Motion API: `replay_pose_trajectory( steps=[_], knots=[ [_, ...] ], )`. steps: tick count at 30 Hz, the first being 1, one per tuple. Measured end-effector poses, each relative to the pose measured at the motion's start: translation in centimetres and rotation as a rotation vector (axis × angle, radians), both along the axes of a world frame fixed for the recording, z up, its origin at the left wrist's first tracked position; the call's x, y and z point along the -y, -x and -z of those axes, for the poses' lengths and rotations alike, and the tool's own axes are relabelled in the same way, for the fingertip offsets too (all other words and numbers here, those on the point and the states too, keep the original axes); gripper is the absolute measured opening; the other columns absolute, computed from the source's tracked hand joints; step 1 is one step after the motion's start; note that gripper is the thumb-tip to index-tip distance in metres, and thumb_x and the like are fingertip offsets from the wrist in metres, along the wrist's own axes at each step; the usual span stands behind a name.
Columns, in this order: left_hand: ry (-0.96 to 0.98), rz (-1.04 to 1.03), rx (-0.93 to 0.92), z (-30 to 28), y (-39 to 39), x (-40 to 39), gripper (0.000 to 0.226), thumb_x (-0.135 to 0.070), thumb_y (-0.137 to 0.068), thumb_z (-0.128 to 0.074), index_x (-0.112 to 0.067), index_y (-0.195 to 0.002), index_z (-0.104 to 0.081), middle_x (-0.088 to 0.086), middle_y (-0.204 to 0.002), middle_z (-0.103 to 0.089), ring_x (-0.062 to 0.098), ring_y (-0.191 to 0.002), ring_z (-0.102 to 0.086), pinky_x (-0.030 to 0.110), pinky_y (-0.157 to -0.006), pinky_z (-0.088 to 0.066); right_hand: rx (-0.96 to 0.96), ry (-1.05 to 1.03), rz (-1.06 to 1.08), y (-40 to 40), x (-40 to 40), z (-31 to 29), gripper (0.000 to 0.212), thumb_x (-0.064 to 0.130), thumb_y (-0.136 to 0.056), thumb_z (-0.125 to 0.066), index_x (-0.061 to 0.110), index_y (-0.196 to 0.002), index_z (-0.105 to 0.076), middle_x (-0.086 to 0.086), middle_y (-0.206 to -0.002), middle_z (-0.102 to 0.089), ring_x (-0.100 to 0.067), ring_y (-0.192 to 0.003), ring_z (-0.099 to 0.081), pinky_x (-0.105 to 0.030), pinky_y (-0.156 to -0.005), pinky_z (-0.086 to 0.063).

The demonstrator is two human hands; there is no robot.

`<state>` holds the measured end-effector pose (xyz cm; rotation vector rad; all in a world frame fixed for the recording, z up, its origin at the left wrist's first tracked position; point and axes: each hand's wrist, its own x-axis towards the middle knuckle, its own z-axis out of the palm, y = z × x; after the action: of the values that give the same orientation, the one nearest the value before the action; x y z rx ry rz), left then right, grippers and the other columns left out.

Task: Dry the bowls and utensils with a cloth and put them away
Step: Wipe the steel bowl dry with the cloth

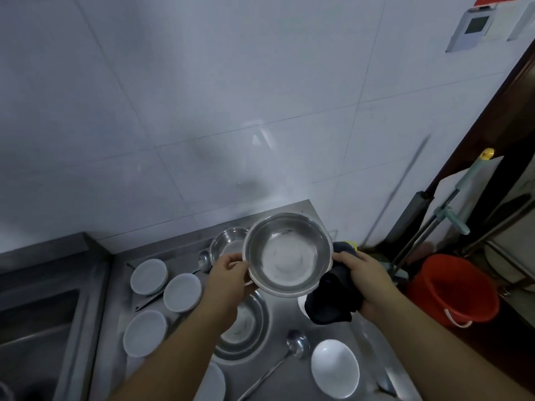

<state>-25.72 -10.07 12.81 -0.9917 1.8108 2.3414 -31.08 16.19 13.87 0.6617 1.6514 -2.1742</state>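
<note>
On the steel surface point(373, 342), nearest: one upright white bowl point(335, 368), one ladle point(294, 344), one large steel basin point(246, 328). Left: three upturned white bowls point(181, 292). Above these, one steel bowl point(288, 254) held up; left hand point(231, 274) pinches its rim, right hand point(366, 280) grips one dark cloth point(333, 302) against its side. Beyond: a second steel bowl point(227, 244), one spoon point(204, 260). Far right: one red bucket point(454, 287). No writing is legible.

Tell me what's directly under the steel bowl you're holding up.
Under the raised steel bowl, gripped by the left hand, a larger steel bowl sits on the counter. The right hand holds a dark cloth. What lies under the cloth is mostly hidden.
</note>
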Motion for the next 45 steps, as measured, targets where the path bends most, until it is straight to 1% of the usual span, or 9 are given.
replay_pose_trajectory(
  steps=[5, 10, 15, 19, 26, 30, 33, 40, 45],
  knots=[
    [-0.033, -0.030, 0.086, 1.9, 4.4, -3.7, 0.014, -0.004, -0.100, -0.065, -0.005, -0.113, -0.065, 0.017, -0.095, -0.080, 0.026, -0.081, -0.080, 0.033, -0.066, -0.064, -0.001, -0.159, -0.038, 6.0, -3.3, 3.0, 0.020, 0.006, -0.082, -0.081, 0.006, -0.102, -0.078, -0.022, -0.092, -0.079, -0.031, -0.078, -0.077, -0.039, -0.061, -0.063],
    [-0.050, -0.064, 0.202, 5.3, 7.9, -5.9, 0.013, -0.003, -0.098, -0.069, -0.007, -0.109, -0.065, 0.019, -0.104, -0.077, 0.026, -0.089, -0.078, 0.031, -0.071, -0.064, -0.053, -0.421, -0.152, 11.5, -5.3, 6.3, 0.021, 0.012, -0.077, -0.085, 0.011, -0.095, -0.075, -0.019, -0.095, -0.076, -0.039, -0.093, -0.076, -0.056, -0.083, -0.064],
    [-0.033, -0.097, 0.302, 9.2, 10.8, -6.0, 0.013, -0.002, -0.095, -0.072, -0.005, -0.107, -0.069, 0.013, -0.091, -0.076, 0.023, -0.083, -0.073, 0.029, -0.071, -0.061, -0.045, -0.600, -0.282, 15.2, -5.0, 9.8, 0.018, 0.018, -0.072, -0.079, 0.007, -0.081, -0.068, -0.023, -0.082, -0.071, -0.046, -0.084, -0.073, -0.063, -0.074, -0.062],
    [0.010, -0.147, 0.344, 12.5, 12.9, -5.4, 0.013, 0.000, -0.093, -0.074, -0.005, -0.104, -0.073, 0.012, -0.083, -0.075, 0.021, -0.077, -0.071, 0.031, -0.069, -0.066, -0.011, -0.742, -0.352, 17.1, -3.7, 13.3, 0.023, 0.027, -0.069, -0.078, 0.015, -0.087, -0.069, -0.013, -0.080, -0.074, -0.038, -0.080, -0.073, -0.052, -0.074, -0.063],
    [0.157, -0.131, 0.419, 18.2, 15.5, -4.3, 0.029, 0.001, -0.087, -0.072, -0.011, -0.112, -0.077, 0.011, -0.096, -0.081, 0.031, -0.094, -0.078, 0.048, -0.094, -0.064, 0.008, -0.918, -0.426, 20.0, -1.0, 18.6, 0.018, 0.020, -0.079, -0.075, 0.015, -0.096, -0.069, -0.013, -0.086, -0.069, -0.036, -0.084, -0.067, -0.046, -0.078, -0.060],
    [0.237, -0.126, 0.425, 20.2, 16.6, -3.4, 0.033, -0.004, -0.086, -0.075, -0.011, -0.118, -0.074, 0.006, -0.096, -0.080, 0.025, -0.090, -0.078, 0.043, -0.087, -0.066, 0.002, -0.976, -0.458, 21.6, 0.7, 20.1, 0.007, 0.018, -0.078, -0.070, 0.014, -0.083, -0.067, -0.012, -0.074, -0.067, -0.036, -0.076, -0.066, -0.044, -0.069, -0.059],
    [0.344, -0.128, 0.453, 21.4, 17.4, -3.0, 0.027, -0.009, -0.086, -0.076, -0.018, -0.112, -0.073, 0.002, -0.095, -0.079, 0.025, -0.091, -0.077, 0.045, -0.087, -0.065, -0.023, -1.052, -0.494, 22.4, 1.4, 21.2, 0.010, 0.018, -0.081, -0.068, 0.008, -0.077, -0.067, -0.004, -0.062, -0.056, -0.029, -0.064, -0.059, -0.033, -0.057, -0.045],
    [0.618, -0.068, 0.516, 22.5, 18.8, -3.1, 0.029, -0.012, -0.091, -0.068, -0.022, -0.118, -0.072, -0.006, -0.094, -0.073, 0.019, -0.091, -0.071, 0.044, -0.086, -0.063, -0.008, -1.092, -0.529, 23.5, 2.4, 23.0, 0.018, 0.024, -0.092, -0.062, 0.006, -0.092, -0.064, -0.012, -0.079, -0.062, -0.039, -0.084, -0.064, -0.039, -0.066, -0.049],
    [0.620, -0.070, 0.502, 22.4, 18.6, -3.6, 0.038, -0.010, -0.091, -0.067, -0.022, -0.128, -0.068, -0.019, -0.090, -0.065, 0.011, -0.087, -0.065, 0.035, -0.082, -0.058, -0.026, -1.062, -0.514, 23.3, 2.8, 22.7, 0.029, 0.027, -0.089, -0.065, 0.005, -0.108, -0.066, -0.015, -0.097, -0.067, -0.040, -0.093, -0.064, -0.046, -0.078, -0.056]
  ],
)
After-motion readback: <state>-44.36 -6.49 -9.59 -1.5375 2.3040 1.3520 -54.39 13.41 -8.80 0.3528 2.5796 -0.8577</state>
